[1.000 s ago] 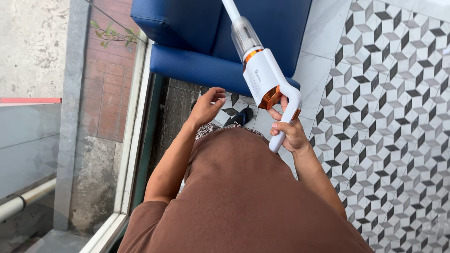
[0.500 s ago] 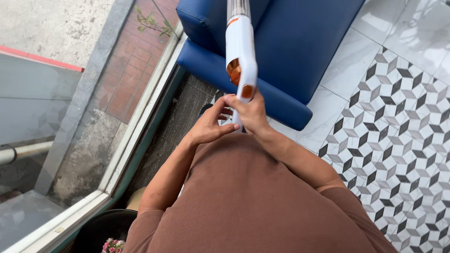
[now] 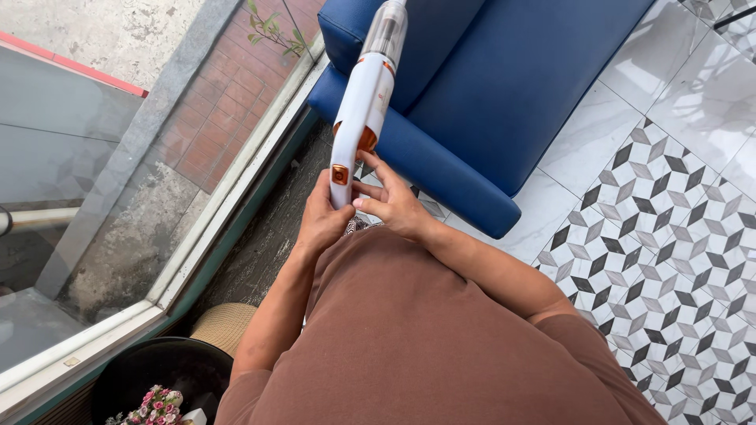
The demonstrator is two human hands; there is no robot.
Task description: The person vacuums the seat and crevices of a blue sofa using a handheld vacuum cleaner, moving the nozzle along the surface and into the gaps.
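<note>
- Floor tiles point(image 3: 669, 228) carry a grey-and-white cube pattern beside plain glossy marble.
- Blue padded sofa point(image 3: 504, 86) stands by the glazed window frame point(image 3: 197, 252).
- White handheld vacuum point(image 3: 361, 110), smooth plastic with orange trim, angles over the sofa; left hand point(image 3: 321, 224) clasps its handle, right hand point(image 3: 390, 203) fingers touch it.

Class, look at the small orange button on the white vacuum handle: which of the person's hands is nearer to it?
Left. The left hand grips the white vacuum handle just below the small orange button; the right hand sits further off, to the button's right.
</note>
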